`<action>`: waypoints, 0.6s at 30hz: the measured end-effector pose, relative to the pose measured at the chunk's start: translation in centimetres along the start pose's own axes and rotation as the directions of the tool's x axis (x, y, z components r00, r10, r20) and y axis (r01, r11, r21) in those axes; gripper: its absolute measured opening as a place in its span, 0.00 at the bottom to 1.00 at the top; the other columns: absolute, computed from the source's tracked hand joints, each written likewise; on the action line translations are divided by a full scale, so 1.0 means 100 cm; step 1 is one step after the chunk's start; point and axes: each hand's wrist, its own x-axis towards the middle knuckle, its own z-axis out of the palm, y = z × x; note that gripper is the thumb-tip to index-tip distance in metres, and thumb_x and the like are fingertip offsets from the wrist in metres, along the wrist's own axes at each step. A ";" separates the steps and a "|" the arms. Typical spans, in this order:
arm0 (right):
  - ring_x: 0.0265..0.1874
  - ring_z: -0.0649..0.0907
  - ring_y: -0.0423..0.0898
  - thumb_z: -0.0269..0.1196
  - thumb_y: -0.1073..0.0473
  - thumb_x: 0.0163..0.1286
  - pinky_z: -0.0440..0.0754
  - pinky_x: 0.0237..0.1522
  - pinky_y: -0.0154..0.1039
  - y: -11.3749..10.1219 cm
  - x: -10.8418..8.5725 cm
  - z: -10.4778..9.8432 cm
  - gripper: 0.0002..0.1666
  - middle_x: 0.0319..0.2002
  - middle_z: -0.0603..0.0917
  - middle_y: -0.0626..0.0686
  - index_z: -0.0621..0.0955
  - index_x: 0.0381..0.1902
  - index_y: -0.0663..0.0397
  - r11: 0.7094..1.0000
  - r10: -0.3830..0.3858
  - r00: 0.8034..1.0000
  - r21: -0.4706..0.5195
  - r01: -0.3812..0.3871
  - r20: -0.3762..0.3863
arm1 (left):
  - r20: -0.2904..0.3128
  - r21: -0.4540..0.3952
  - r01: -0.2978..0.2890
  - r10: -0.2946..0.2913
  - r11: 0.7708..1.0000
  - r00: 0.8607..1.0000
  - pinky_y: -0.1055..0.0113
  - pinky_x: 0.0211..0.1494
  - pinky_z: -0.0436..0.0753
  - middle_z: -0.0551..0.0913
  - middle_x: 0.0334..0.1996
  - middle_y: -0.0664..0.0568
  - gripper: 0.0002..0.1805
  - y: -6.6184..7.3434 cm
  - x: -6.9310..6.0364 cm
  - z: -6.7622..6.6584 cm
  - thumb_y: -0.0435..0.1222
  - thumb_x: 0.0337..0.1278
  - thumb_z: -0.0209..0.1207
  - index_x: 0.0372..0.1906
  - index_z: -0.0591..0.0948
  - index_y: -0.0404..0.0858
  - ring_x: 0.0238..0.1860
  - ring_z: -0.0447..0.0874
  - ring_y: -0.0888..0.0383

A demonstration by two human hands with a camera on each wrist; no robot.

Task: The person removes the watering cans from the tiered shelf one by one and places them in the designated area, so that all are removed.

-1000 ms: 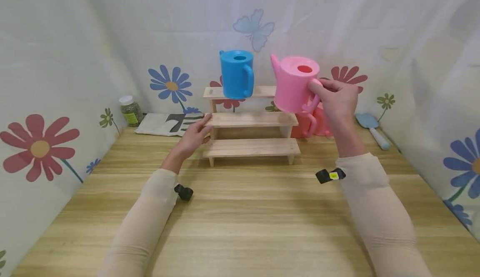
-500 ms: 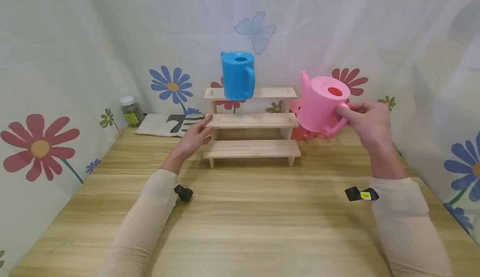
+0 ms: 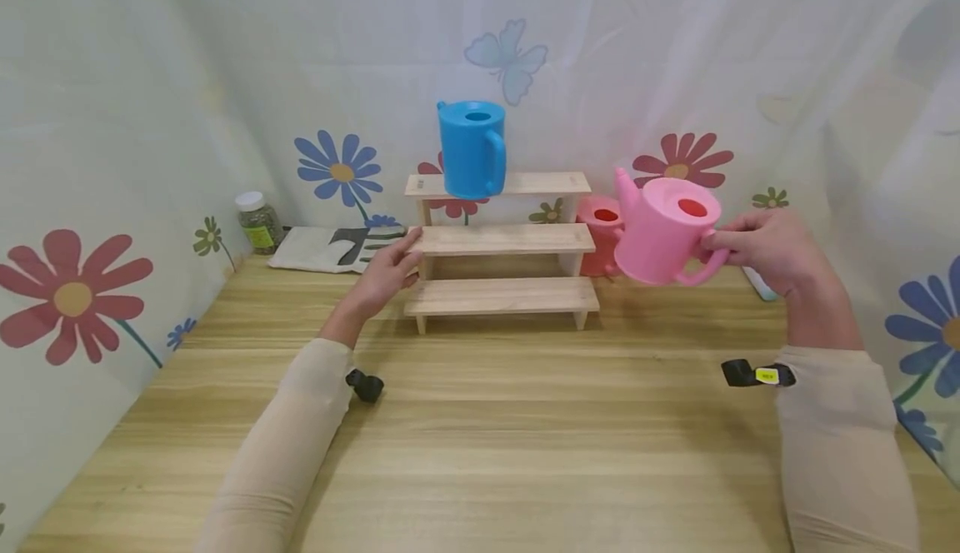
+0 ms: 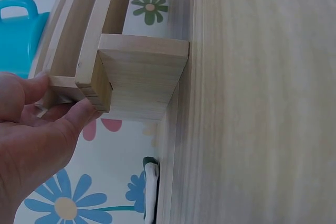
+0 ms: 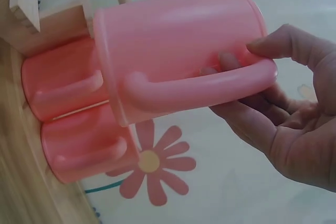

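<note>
My right hand [image 3: 783,249] holds a pink watering can [image 3: 663,232] by its handle, above the right side of the table; its spout points up and left. The right wrist view shows the fingers curled through the handle [image 5: 210,85]. My left hand [image 3: 382,282] grips the left end of the middle step of a three-step wooden shelf [image 3: 502,239], thumb and fingers on either side of the board [image 4: 94,90]. On the top step stands a blue watering can [image 3: 472,153]. Two more pinkish-red cans [image 5: 65,80] stand beside the shelf's right end, partly hidden in the head view.
At the back left are a white-lidded jar [image 3: 258,224] and folded gloves [image 3: 322,249]. A pale-handled tool [image 3: 761,284] lies behind my right hand, mostly hidden. Flowered curtain [image 3: 337,20] encloses the wooden table [image 3: 525,436].
My right hand has carried the pink watering can right and down, away from the shelf's top step. My left hand has stayed on the shelf. The blue can has not moved.
</note>
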 end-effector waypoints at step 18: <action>0.39 0.87 0.50 0.69 0.56 0.68 0.87 0.42 0.37 0.021 0.018 0.017 0.18 0.36 0.89 0.59 0.83 0.35 0.71 0.976 0.084 0.961 -0.218 -0.025 0.265 | -0.007 0.018 0.001 -0.001 1.000 1.000 0.53 0.69 0.71 0.44 0.80 0.47 0.31 0.001 0.000 -0.001 0.41 0.80 0.45 0.81 0.52 0.50 0.76 0.52 0.47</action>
